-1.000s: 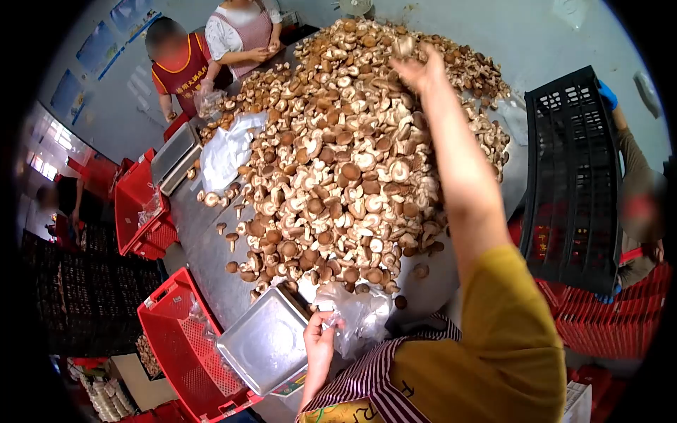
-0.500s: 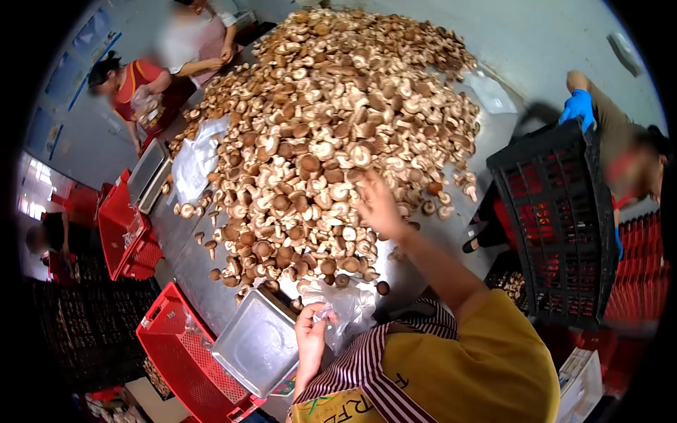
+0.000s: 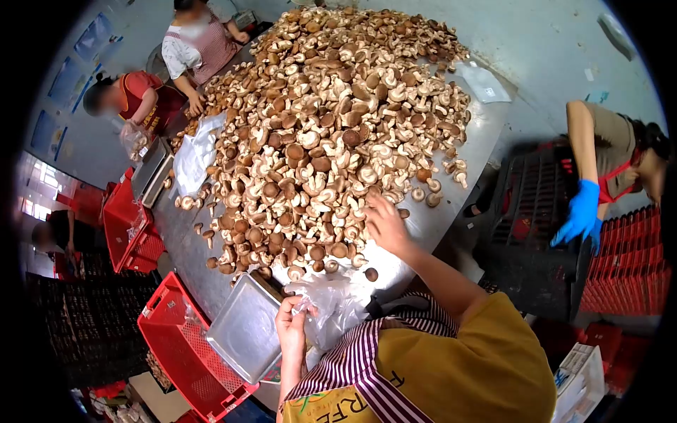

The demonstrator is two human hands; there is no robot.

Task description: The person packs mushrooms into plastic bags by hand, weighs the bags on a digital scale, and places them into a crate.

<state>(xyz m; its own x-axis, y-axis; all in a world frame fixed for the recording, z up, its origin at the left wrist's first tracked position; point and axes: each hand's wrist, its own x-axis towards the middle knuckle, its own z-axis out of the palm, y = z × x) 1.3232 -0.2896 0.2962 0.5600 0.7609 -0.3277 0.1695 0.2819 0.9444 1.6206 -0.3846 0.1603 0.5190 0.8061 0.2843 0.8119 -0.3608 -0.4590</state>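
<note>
A large heap of brown-capped shiitake mushrooms [image 3: 317,134] covers the metal table [image 3: 190,243]. My right hand [image 3: 386,225] lies at the near right edge of the heap, fingers stretched out and apart over the mushrooms, with nothing visibly held. Low in front of my striped apron, my left hand [image 3: 290,323] pinches the edge of a clear plastic bag [image 3: 333,310]. The bag looks crumpled, and its contents cannot be made out. Just left of that hand is a scale with a bare metal pan [image 3: 243,328].
A red crate [image 3: 187,345] stands at the lower left, with another red crate [image 3: 130,222] behind it. White plastic bags [image 3: 196,158] lie by the heap. Two people work across the table. At right, a blue-gloved person [image 3: 582,211] is beside a black crate [image 3: 529,211].
My right hand has drawn back slightly toward me along the heap. My left hand keeps hold of the bag. At right, the black crate has been lowered and tilted by the gloved person.
</note>
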